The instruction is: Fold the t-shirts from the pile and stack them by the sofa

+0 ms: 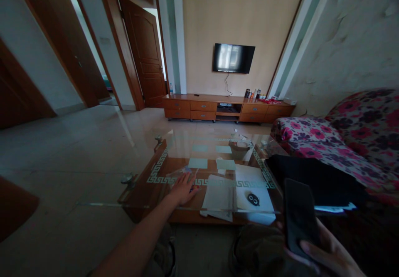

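My left hand (183,189) lies on the glass top of the coffee table (174,204), fingers stretched forward and a little apart. Something small and colourful shows beside its thumb, too blurred to name. In my right hand (327,248) is a dark smartphone (299,210), held upright at the lower right with the thumb across its lower part. White papers (218,196) lie to the right of my left hand, seen at the table. A black oval object with two white rings (253,199) rests over a white box-like surface (258,216).
The sofa with a floral cover (346,139) stands on the right, a black cloth (314,175) draped at its near end. Beyond the table runs a low wooden TV cabinet (204,107) with bottles on it. A television (233,58) hangs above. A brown door (141,48) stands ajar at left.
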### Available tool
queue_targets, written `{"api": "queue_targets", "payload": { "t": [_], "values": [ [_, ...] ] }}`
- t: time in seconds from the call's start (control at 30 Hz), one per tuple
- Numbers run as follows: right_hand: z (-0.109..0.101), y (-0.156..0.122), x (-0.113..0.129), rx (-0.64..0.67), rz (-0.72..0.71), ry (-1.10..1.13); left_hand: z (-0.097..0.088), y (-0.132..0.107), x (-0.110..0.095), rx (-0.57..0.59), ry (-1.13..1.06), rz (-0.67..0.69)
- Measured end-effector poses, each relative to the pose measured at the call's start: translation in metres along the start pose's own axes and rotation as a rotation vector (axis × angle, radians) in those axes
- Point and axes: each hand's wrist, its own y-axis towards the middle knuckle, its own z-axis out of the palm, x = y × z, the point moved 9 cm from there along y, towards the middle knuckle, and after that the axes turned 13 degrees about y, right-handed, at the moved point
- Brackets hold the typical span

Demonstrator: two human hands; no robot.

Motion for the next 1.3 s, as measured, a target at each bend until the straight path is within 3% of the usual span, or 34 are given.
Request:
{"api": "queue_targets", "payload": {
  "t": [0.07, 0.17, 0.27, 0.43, 0.9, 1.13, 1.3],
  "values": [
    [0.050, 0.023, -0.017, 0.123, 0.116, 0.117, 0.000, 0.000, 0.000, 0.012, -0.007, -0.002],
    [0.119, 0.042, -0.038, 0.270, 0.156, 0.217, 0.000, 0.000, 0.000, 0.009, -0.015, 0.000],
    [0.150, 0.047, -0.063, 0.323, 0.175, 0.252, 0.001, 0.002, 0.001, 0.005, -0.015, 0.002],
    [0.144, 0.040, -0.083, 0.336, 0.169, 0.171, 0.004, 0.006, 0.001, 0.019, -0.003, 0.006],
    [0.136, 0.036, -0.083, 0.346, 0.194, 0.223, 0.004, 0.007, -0.001, 0.021, 0.008, -0.011],
    [0.123, 0.041, -0.094, 0.234, 0.196, 0.229, 0.005, 0.007, 0.000, 0.010, 0.016, -0.015],
    [0.122, 0.043, -0.096, 0.243, 0.216, 0.223, 0.005, 0.006, 0.001, -0.001, 0.008, -0.001]
  ]
}}
